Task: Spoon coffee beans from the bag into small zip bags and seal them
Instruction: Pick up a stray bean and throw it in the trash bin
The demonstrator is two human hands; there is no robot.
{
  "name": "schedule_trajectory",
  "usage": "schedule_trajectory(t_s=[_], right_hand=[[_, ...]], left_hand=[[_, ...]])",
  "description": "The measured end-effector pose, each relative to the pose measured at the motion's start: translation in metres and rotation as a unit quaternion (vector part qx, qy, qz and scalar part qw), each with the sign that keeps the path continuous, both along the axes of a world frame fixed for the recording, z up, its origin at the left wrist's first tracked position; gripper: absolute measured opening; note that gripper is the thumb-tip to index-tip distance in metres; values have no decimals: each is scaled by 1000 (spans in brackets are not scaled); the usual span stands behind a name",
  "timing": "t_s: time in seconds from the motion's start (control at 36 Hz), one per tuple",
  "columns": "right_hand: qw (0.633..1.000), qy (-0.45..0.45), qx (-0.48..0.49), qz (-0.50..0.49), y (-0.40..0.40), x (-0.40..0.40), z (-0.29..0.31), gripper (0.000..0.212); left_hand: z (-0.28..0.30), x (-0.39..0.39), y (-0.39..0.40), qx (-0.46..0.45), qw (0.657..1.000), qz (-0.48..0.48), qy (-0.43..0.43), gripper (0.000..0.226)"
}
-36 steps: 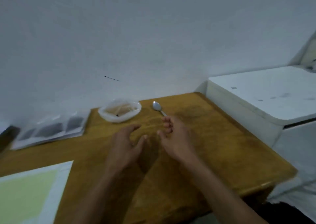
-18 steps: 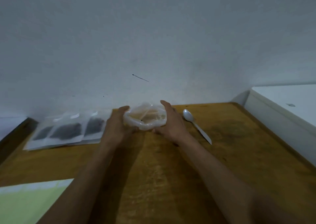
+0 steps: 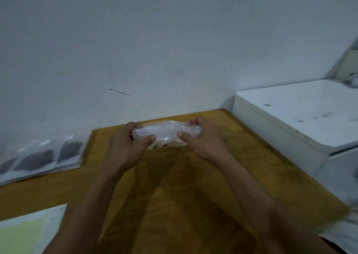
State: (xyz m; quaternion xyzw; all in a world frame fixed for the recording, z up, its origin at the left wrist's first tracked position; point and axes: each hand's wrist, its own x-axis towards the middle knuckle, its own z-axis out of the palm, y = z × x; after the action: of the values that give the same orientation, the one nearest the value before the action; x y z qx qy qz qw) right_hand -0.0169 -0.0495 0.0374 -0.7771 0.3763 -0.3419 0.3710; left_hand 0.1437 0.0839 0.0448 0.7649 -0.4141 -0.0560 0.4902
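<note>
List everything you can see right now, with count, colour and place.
bag: one, clear plastic, a few dark beans inside, held over the far middle of the table.
zip bags: at least three, clear with dark contents, in a row at far left by the wall.
table: one, brown wood, under the hands.
sheet: one, pale green with white border, near left corner.
cabinet: one, white, right of the table.
wall: grey-white, behind.
left hand: grips the bag's left end.
right hand: grips the bag's right end.
</note>
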Motion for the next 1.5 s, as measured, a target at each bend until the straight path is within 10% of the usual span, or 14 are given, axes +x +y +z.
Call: schedule_trajectory(t_s=[0.81, 1.5], right_hand=[[894, -189, 39, -405, 55, -343, -19, 57], [760, -136, 260, -580, 63, -455, -196, 59]], left_hand=[[4, -325, -74, 48, 942, -332, 31, 47], [-173, -474, -123, 281, 856, -427, -75, 31]])
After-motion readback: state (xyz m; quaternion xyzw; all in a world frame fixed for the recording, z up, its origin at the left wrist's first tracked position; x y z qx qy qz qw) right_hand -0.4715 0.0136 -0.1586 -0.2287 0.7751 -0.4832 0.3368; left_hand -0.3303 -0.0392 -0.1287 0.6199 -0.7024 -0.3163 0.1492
